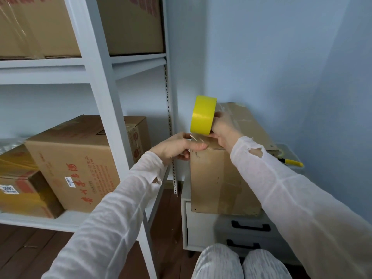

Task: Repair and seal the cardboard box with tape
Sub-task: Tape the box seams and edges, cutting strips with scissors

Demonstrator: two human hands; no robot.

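Tape (203,115), a yellow roll on edge, sits gripped in the right hand (223,127) above the box (213,178). The left hand (177,147) pinches its loose end at the box's top corner; that strip is barely visible. The right sleeve (281,188) hides part of the box, on a cabinet (199,228).

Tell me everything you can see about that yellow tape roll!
The yellow tape roll is a wide, glossy ring of plastic-looking tape. It stands on edge just above the near top corner of the cardboard box. The right hand grips it from the side. A short, shiny strip is pulled off its underside toward the left hand, which pinches it at the box's top edge.
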